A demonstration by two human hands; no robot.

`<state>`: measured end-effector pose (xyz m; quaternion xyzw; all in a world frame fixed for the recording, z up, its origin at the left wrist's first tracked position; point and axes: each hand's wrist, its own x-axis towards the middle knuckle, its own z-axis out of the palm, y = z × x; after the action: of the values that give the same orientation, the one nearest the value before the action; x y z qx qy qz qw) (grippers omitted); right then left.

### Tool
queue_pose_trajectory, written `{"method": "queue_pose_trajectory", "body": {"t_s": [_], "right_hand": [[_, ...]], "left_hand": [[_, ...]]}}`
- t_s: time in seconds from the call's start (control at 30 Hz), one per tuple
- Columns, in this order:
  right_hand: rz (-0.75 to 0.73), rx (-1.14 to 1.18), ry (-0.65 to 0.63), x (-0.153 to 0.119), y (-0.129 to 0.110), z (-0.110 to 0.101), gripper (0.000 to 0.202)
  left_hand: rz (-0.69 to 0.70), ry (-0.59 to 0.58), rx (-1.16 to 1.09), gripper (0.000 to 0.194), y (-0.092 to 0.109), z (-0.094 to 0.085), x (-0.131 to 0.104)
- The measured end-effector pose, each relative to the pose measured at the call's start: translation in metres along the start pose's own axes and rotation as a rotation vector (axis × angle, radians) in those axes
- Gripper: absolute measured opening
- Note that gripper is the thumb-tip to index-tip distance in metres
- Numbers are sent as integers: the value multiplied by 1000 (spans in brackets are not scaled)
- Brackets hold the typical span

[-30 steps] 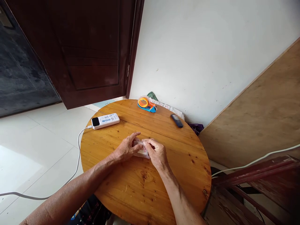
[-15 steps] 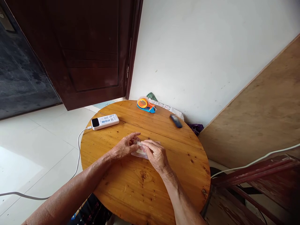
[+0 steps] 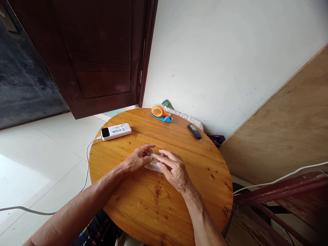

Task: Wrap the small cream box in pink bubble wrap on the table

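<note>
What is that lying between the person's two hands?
In the head view, a small whitish packet lies on the wooden table between the left hand and right hand; its contents cannot be made out.

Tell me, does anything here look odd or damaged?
Mainly the dark object near the far right edge of the table: blocky pixels cover part of it, hiding its detail. The reddish wooden frame at lower right looks worn, with paler scuffed patches. No spill shows.
</note>
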<state>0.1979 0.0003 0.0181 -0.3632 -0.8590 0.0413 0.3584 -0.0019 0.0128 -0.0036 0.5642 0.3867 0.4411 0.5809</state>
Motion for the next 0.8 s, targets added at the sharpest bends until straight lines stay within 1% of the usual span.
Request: {"method": "queue_pose_trajectory", "body": {"t_s": [0.1,0.17,0.27,0.4,0.53,0.6,0.67,0.8], "right_hand": [[-21,-4,-19,-1,2,-4,19],[-38,-8,-24,-1,3,-4,20],[-47,-10,-6,-1,3,-3,20],[-44,3,24,-1,2,-1,15],[-18,28,13,-1,3,0,15],[-3,41,14,-1,4,0,15],[8,55,15,-1,5,1,15],[31,80,4,-1,5,0,14]], "left_hand": [[-9,8,15,59,1,0,0],[-16,4,20,59,1,0,0],[-21,-1,30,59,1,1,0],[3,6,62,57,0,2,0],[46,13,134,58,-1,1,-1],[77,13,165,59,0,1,-2],[85,8,150,61,1,1,-3],[30,49,77,71,-1,4,-2]]}}
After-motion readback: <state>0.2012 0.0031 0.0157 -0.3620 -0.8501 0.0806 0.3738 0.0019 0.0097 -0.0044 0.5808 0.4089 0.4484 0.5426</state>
